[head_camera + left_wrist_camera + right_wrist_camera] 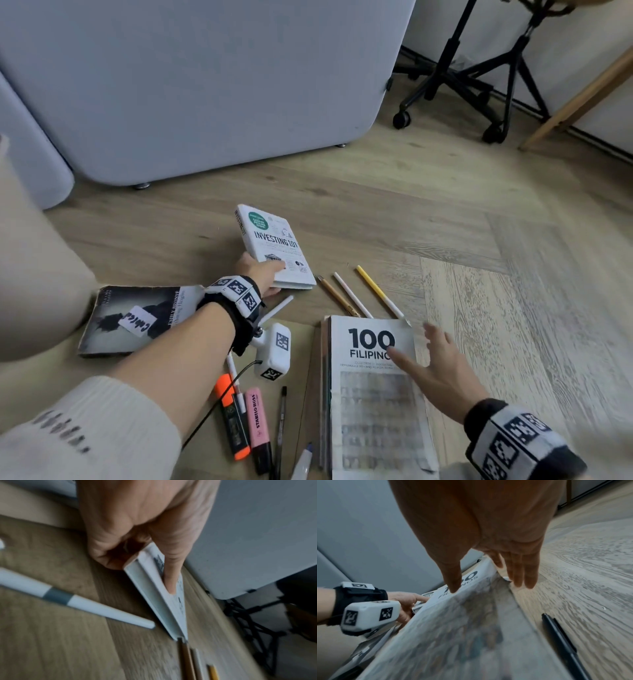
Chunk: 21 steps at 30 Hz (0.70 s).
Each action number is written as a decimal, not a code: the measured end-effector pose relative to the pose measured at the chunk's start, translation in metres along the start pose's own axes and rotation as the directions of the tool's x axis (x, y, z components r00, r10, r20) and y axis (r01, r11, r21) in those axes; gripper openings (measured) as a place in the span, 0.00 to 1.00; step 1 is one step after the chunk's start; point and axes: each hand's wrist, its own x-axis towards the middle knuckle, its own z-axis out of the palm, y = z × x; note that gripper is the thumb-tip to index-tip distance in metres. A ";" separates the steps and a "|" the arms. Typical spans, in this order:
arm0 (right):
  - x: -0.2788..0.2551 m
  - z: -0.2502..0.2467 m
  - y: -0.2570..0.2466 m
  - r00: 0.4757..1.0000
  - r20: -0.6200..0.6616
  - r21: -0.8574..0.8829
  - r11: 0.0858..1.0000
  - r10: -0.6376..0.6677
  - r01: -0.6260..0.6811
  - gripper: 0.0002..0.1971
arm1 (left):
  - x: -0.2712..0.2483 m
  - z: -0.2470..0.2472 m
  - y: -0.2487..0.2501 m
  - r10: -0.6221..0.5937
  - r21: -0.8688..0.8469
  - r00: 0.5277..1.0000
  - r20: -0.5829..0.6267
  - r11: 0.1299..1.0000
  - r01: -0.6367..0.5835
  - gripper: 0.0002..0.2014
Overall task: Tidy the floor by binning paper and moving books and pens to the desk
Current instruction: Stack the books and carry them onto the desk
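- Your left hand (262,274) pinches the Investing 101 book (274,245): book-gathering step.
- Your right hand (433,363), grip wide, hovers over the 100 Filipinos book (373,404); grasp it next.

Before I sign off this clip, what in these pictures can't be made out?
- Head view: the 100 Filipinos book has a blurred lower cover, and its bottom edge is cut off by the frame.
- Head view: the left hand has its fingers tucked under the Investing 101 book.
- Left wrist view: that book's cover print is motion-blurred.
- Right wrist view: the right hand hides the far corner of the 100 Filipinos book.
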 end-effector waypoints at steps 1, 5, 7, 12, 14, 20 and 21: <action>0.002 -0.007 -0.006 0.998 -0.059 -0.007 1.000 -0.025 0.025 0.46 | -0.007 0.002 0.005 0.046 -0.034 0.999 0.001 0.998 -0.046 0.22; 0.007 -0.041 -0.043 0.934 -0.285 0.103 0.962 -0.214 0.252 0.35 | -0.067 -0.002 0.025 0.242 -0.155 0.953 0.183 0.964 -0.215 0.16; 0.005 -0.057 -0.070 0.944 -0.257 0.274 0.922 -0.205 0.274 0.35 | -0.101 -0.005 0.025 0.345 -0.215 0.845 0.408 0.936 -0.279 0.18; -0.003 -0.066 -0.085 0.992 -0.121 0.636 0.764 -0.043 0.111 0.21 | -0.172 0.002 0.008 0.294 -0.094 0.590 0.752 0.934 -0.345 0.19; -0.010 -0.051 -0.068 0.992 -0.119 0.520 0.854 0.050 0.019 0.19 | -0.165 -0.007 0.001 0.267 0.104 0.664 0.699 0.880 -0.463 0.18; -0.031 0.021 -0.014 0.999 -0.017 -0.039 0.999 -0.029 0.028 0.25 | -0.064 -0.107 -0.034 0.093 0.427 0.830 -0.550 0.885 0.183 0.42; -0.031 0.022 -0.015 1.000 0.018 0.053 0.998 0.019 -0.020 0.23 | -0.050 -0.126 -0.041 0.014 0.392 0.783 -0.622 0.871 0.296 0.47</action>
